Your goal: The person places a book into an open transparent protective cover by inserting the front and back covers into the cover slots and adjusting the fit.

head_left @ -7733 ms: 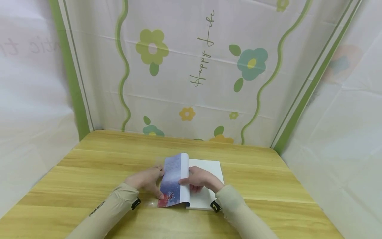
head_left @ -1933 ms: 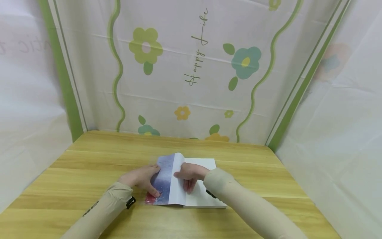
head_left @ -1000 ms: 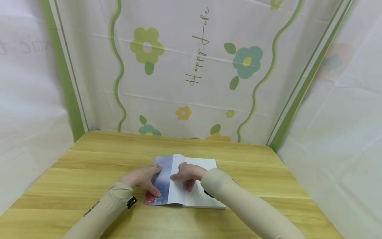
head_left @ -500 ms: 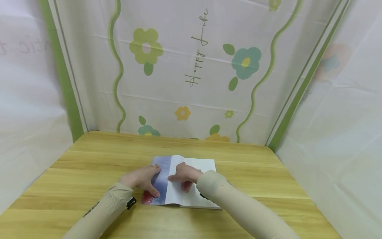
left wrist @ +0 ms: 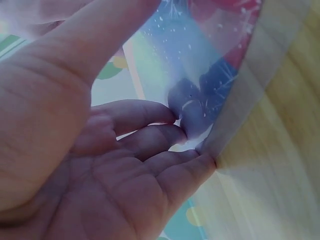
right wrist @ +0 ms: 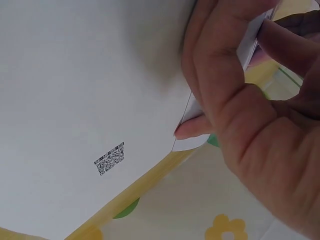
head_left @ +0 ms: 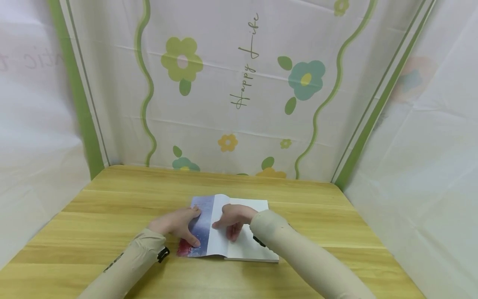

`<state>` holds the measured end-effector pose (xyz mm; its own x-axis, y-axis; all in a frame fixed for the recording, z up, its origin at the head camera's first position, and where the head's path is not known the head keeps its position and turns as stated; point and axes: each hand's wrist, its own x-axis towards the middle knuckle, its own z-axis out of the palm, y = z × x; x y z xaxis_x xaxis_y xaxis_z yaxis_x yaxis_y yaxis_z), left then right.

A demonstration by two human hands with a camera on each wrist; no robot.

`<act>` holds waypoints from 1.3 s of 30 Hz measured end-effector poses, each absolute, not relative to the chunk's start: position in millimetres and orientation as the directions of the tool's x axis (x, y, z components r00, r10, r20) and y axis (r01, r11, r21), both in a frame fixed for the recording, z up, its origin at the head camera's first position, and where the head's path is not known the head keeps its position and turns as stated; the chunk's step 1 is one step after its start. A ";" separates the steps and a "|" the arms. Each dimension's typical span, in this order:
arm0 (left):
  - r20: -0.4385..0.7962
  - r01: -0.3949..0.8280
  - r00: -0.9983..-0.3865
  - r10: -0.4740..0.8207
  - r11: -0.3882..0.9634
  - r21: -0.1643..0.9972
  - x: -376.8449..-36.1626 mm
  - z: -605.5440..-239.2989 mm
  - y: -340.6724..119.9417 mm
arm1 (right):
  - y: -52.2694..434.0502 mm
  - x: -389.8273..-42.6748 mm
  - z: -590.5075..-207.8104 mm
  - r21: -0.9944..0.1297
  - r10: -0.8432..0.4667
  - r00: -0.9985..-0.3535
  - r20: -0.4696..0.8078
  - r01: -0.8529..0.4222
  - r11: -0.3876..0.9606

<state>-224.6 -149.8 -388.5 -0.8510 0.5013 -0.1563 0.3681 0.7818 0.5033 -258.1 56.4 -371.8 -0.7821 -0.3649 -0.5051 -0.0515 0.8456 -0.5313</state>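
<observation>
A book point(head_left: 255, 249) lies open on the wooden table point(head_left: 112, 199), white inside page up. Its blue and red cover point(head_left: 203, 226) is folded out to the left. My left hand point(head_left: 174, 224) holds that cover, thumb on its near part and fingers at its far edge. In the left wrist view the left hand point(left wrist: 100, 165) curls its fingers against the cover point(left wrist: 210, 75), which has a clear film edge point(left wrist: 250, 105). My right hand point(head_left: 233, 216) rests on the white flap beside the spine. In the right wrist view the right hand point(right wrist: 235, 100) pinches the white flap point(right wrist: 192, 142) over a page with a printed code point(right wrist: 109, 158).
A flowered cloth point(head_left: 239, 83) with green stripes hangs right behind the table's far edge. White sheets close in the left side point(head_left: 33, 145) and the right side point(head_left: 429, 166). Bare wood lies around the book on all sides.
The cover has been pressed lower and further left than 7.7 s ago. My right forearm has swung across the book. In the last half second the right hand shifted slightly right.
</observation>
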 end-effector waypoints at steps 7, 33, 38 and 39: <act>-0.142 0.370 -0.853 0.502 0.774 0.514 -224.6 -389.5 -148.8 | 48.0 -254.3 -372.5 -0.461 -0.307 -0.828 -0.469 -0.067 0.885; -0.115 0.437 -0.814 0.569 0.731 0.524 -223.5 -390.1 -148.7 | 47.5 -247.9 -372.6 -0.468 -0.293 -0.843 -0.451 -0.056 0.882; -0.113 0.439 -0.814 0.570 0.730 0.523 -220.4 -388.4 -147.2 | 42.5 -248.6 -376.5 -0.422 -0.260 -0.870 -0.419 -0.067 0.904; -0.116 0.436 -0.815 0.568 0.732 0.524 -220.2 -388.6 -147.1 | 42.8 -248.9 -376.7 -0.429 -0.264 -0.867 -0.423 -0.065 0.901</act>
<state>-220.2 -147.1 -388.6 -0.8150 0.5677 -0.1159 0.4355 0.7322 0.5237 -248.9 42.8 -376.7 -0.8668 -0.2640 -0.4230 -0.0651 0.9010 -0.4288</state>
